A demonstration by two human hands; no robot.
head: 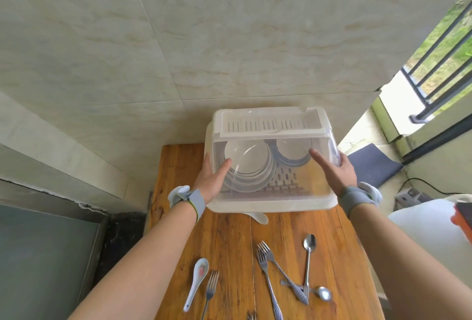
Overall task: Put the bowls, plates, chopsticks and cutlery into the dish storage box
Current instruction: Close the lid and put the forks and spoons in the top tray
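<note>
The white dish storage box stands at the far end of the wooden table. Its clear lid covers the front. My left hand grips the lid's left edge, and my right hand grips its right edge. Through the lid I see upright white plates on the left and bowls on the right. On the near table lie a ceramic spoon, a single fork, two crossed forks, a long steel spoon and a short spoon.
A tiled wall rises just behind the box. A white tab sticks out under the box's front. To the right are a white container, a dark blue cushion and a balcony railing. The table's left edge drops to a dark floor.
</note>
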